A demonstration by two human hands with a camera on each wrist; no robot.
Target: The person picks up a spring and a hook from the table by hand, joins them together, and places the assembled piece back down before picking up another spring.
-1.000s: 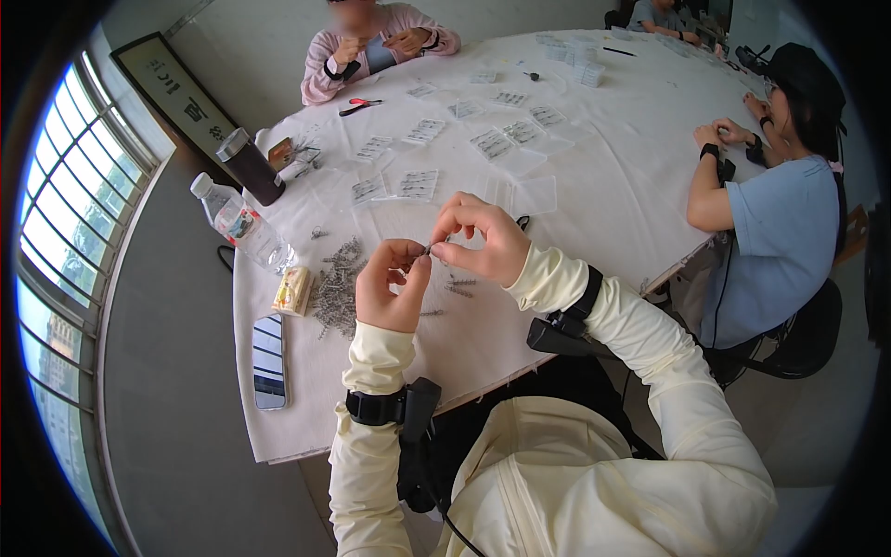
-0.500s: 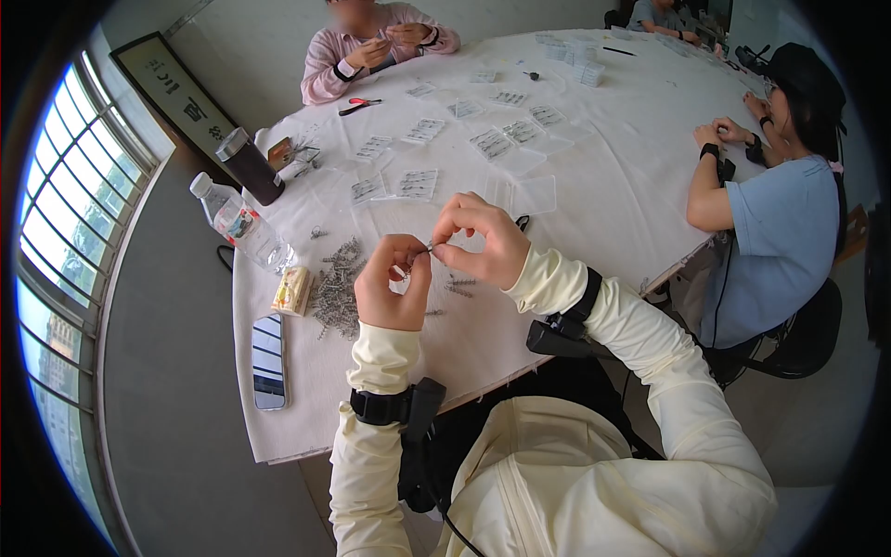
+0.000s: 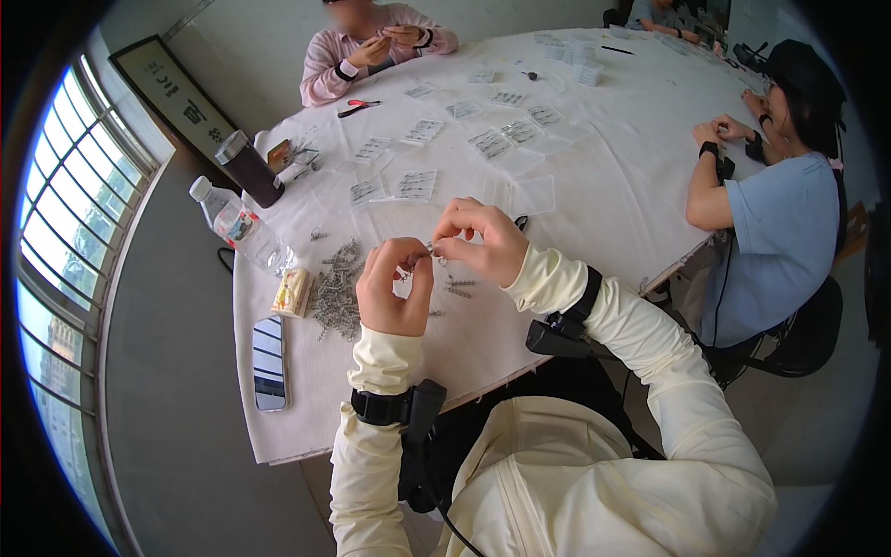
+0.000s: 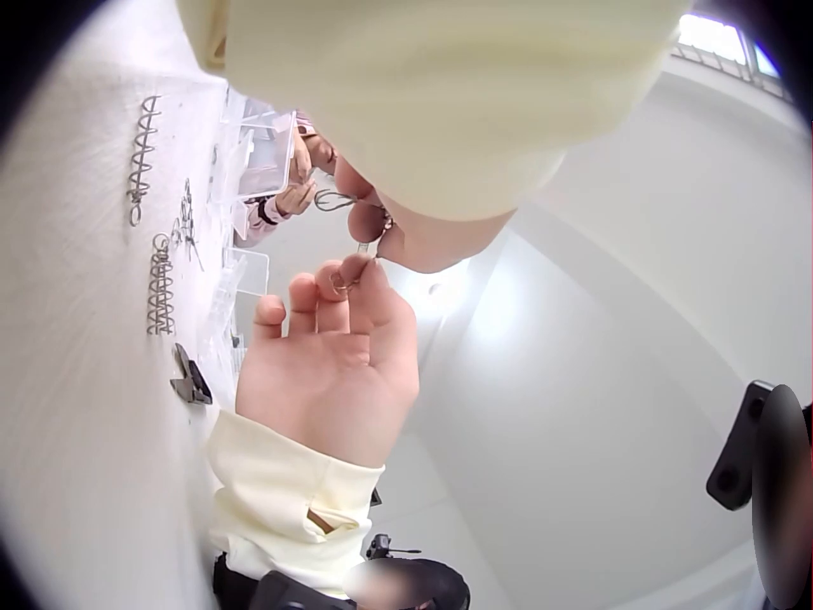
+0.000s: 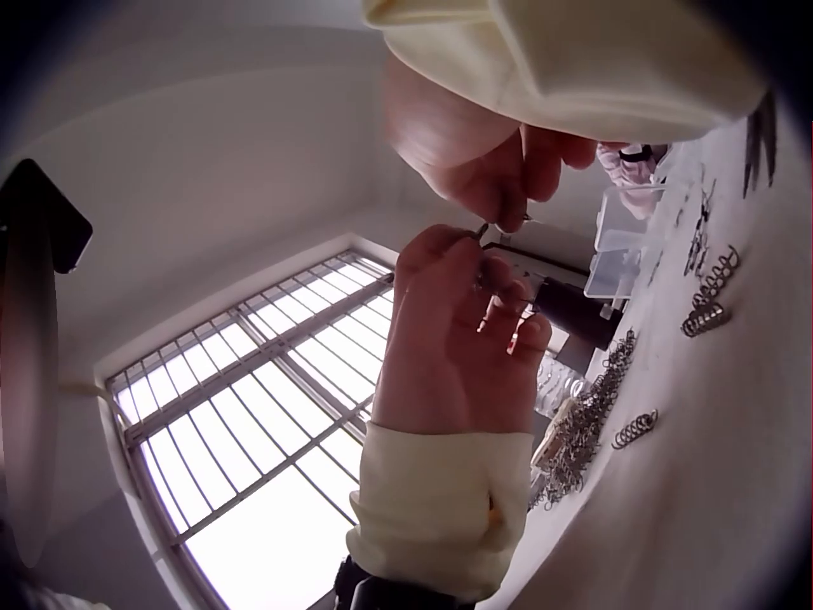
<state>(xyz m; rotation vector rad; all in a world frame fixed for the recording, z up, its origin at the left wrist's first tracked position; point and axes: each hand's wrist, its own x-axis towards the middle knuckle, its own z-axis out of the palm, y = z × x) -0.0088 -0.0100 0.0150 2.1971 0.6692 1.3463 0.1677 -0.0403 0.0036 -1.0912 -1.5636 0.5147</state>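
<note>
In front of me, above the white-covered table point(image 3: 622, 176), my left hand point(image 3: 394, 292) and right hand point(image 3: 487, 241) meet at the fingertips. Between them they pinch a small metal wire part point(image 3: 430, 249), mostly hidden by the fingers. A thin wire loop point(image 4: 333, 200) sticks out from the left fingers in the left wrist view. There the right hand point(image 4: 333, 375) shows its palm, thumb and index finger together at the part. Below the hands lie a few loose coil springs point(image 3: 458, 286), and a heap of springs point(image 3: 336, 292) is left of the left hand.
Left of the heap are a tissue pack point(image 3: 292, 292), phone point(image 3: 270, 362), water bottle point(image 3: 243, 223) and dark flask point(image 3: 251, 169). Clear plastic boxes point(image 3: 522, 195) and cards of small parts point(image 3: 416, 185) lie beyond, with red-handled pliers point(image 3: 359, 108). Other people sit around the table.
Both hands stay nearly in place, fingertips shifting slightly at the small wire part. The person across has brought their hands closer together.
</note>
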